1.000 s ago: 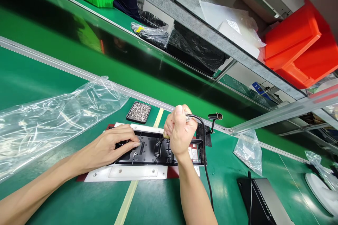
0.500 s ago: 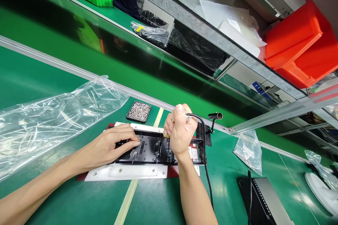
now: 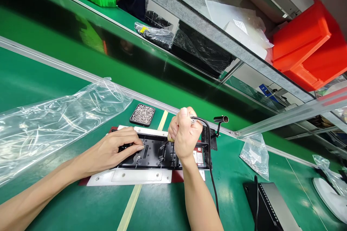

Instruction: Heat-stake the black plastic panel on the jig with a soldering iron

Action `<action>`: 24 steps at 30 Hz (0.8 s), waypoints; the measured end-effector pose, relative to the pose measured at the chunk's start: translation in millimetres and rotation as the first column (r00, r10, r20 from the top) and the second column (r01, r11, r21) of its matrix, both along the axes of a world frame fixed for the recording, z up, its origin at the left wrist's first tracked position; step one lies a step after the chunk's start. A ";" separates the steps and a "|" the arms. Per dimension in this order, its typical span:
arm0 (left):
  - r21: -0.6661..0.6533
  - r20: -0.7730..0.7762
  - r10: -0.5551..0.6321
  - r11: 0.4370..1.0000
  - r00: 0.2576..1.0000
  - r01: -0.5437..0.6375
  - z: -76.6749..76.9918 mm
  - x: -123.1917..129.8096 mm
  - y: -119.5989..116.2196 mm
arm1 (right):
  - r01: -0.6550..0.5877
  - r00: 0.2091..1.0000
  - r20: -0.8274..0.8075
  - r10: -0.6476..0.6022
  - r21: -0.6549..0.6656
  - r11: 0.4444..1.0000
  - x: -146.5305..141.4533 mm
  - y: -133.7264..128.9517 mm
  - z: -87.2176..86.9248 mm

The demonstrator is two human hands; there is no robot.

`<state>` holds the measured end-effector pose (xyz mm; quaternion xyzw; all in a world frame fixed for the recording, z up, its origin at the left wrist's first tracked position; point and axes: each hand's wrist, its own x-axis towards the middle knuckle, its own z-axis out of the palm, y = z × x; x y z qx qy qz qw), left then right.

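Observation:
A long black plastic housing (image 3: 154, 155) lies in a white fixture (image 3: 137, 175) on the green bench. My right hand (image 3: 185, 133) is wrapped around a corded soldering iron (image 3: 171, 139), its tip angled down and left into the housing; the exact contact point is unclear. From the top of that fist runs a black cord (image 3: 210, 158). My left hand (image 3: 121, 148) rests over the housing's left part, thumb and forefinger pinched together, and whatever they hold is too small to make out. Behind the housing sits a black tray (image 3: 142, 114) of small metal pieces.
A tubular metal holder (image 3: 221, 119) stands at the back right of the fixture. Clear plastic sheeting (image 3: 67, 115) lies left. A bag of small parts (image 3: 256, 155) and a laptop-like device (image 3: 271, 205) lie right. Overhead runs a shelf with a red bin (image 3: 309, 43).
Both my hands, the soldering iron and the housing look unmoved. At the upper left, another person's arm has come into view above the green basket.

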<state>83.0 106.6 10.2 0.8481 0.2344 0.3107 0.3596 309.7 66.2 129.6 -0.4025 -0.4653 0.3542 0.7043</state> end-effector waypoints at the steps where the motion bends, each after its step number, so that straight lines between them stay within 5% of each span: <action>1: -0.002 0.000 0.000 1.000 1.000 0.000 0.2 0.1 -0.1 | 0.007 1.000 0.008 -0.007 -0.006 1.000 -0.1 0.0 -0.1; 24: 0.001 -0.003 0.008 1.000 1.000 -0.008 1.5 -0.3 -0.9 | 0.001 1.000 0.006 -0.001 0.008 1.000 -0.4 -0.1 -0.6</action>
